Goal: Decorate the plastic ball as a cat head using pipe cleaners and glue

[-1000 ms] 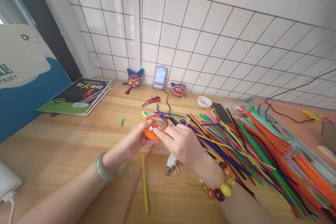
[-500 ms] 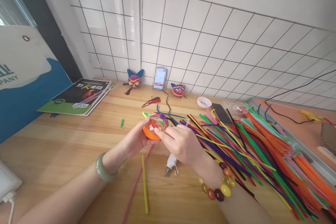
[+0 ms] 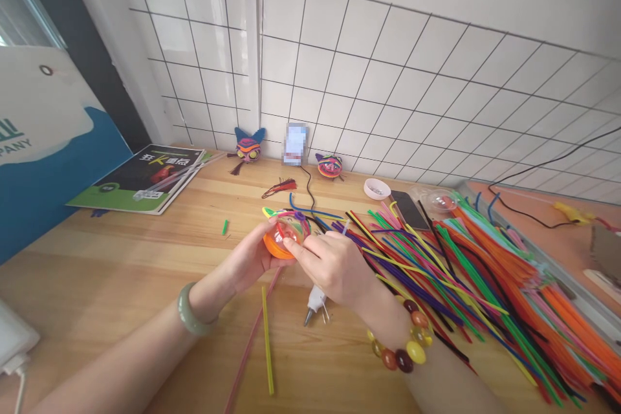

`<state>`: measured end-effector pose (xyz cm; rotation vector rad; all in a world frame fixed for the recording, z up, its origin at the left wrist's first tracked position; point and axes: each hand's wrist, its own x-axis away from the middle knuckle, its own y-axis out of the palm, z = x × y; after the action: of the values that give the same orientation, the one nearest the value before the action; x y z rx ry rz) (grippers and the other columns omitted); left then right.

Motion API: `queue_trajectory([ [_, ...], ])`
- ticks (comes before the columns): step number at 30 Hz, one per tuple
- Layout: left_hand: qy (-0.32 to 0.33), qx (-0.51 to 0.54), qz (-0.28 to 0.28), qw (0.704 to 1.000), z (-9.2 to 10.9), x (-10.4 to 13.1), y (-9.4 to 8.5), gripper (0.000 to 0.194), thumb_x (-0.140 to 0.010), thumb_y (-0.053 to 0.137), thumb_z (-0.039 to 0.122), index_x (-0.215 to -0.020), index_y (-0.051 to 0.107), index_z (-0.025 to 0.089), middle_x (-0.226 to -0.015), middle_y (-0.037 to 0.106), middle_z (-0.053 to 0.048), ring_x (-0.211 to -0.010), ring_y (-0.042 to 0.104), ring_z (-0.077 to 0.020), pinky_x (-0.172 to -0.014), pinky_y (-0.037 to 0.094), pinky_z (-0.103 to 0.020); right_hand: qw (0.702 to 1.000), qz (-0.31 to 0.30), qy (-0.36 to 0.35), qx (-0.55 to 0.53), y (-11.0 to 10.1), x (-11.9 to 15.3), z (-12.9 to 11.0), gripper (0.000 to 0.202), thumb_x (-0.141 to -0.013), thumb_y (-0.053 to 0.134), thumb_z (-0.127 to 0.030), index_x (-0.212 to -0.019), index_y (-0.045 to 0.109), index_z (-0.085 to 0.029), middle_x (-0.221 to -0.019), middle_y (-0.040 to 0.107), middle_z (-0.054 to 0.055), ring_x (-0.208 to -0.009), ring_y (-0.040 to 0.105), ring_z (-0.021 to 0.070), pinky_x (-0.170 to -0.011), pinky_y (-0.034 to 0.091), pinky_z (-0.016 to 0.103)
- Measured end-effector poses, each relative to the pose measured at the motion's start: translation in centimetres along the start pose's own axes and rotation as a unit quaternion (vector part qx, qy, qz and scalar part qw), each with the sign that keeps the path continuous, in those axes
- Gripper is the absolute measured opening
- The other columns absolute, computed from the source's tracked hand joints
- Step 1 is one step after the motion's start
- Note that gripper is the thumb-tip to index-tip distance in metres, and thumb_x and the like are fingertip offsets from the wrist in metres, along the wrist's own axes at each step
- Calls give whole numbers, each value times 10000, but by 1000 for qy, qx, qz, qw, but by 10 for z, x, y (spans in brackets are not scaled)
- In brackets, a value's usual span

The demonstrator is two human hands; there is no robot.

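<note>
A round clear shell (image 3: 284, 236) with an orange lower part and colourful strips on its rim is held above the table. My left hand (image 3: 255, 249) is wrapped round its left side and underside. With its index finger pressed on the shell's front, my right hand (image 3: 334, 265) has its other fingers curled; whether they hold anything is hidden. Under the right hand lies a white glue gun (image 3: 316, 299), its tip toward me. A yellow stick (image 3: 268, 339) and a pink strip (image 3: 250, 349) lie nearer to me.
Many coloured pipe cleaners (image 3: 412, 259) cover the right side. At the back stand two decorated balls (image 3: 248, 147), (image 3: 330, 166) and a blurred screen (image 3: 295, 143). A pink bowl (image 3: 377, 189) and a dark phone (image 3: 409, 210) are behind the pipe cleaners; a book (image 3: 145, 178) lies left.
Both hands keep nearly the same place and hold. The shell has tilted very slightly, and my right index finger has shifted a little to the left on it.
</note>
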<state>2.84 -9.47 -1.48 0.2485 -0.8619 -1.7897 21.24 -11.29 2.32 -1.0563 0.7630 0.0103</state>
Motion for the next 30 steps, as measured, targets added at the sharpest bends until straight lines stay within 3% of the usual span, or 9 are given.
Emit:
queue_trajectory([
  [8,16,-14,-34,999,-3,-1,-4,330,-906,582,441,-1026,707,160,-988,721,-88,-860,672,-188,-702,613,-301,1000,-1,5,0,-1,1,2,365,-946,368,-46,-1116,686,-103,-634,551,15,-550,425,152,-515,285,310],
  [14,28,-70,-45,996,-4,-1,-6,285,-811,730,360,-988,714,137,-960,708,-79,-878,650,-172,-784,582,-281,1000,-10,8,-3,-1,2,2,329,-951,408,-69,-1164,657,-94,-664,555,17,-566,454,154,-519,299,318],
  [30,50,-85,-33,995,-3,0,-3,233,-823,708,339,-962,707,151,-928,710,-71,-869,641,-178,-779,548,-281,1000,13,1,-5,0,2,1,309,-957,416,-72,-1135,667,-105,-693,633,31,-570,507,152,-521,331,302],
])
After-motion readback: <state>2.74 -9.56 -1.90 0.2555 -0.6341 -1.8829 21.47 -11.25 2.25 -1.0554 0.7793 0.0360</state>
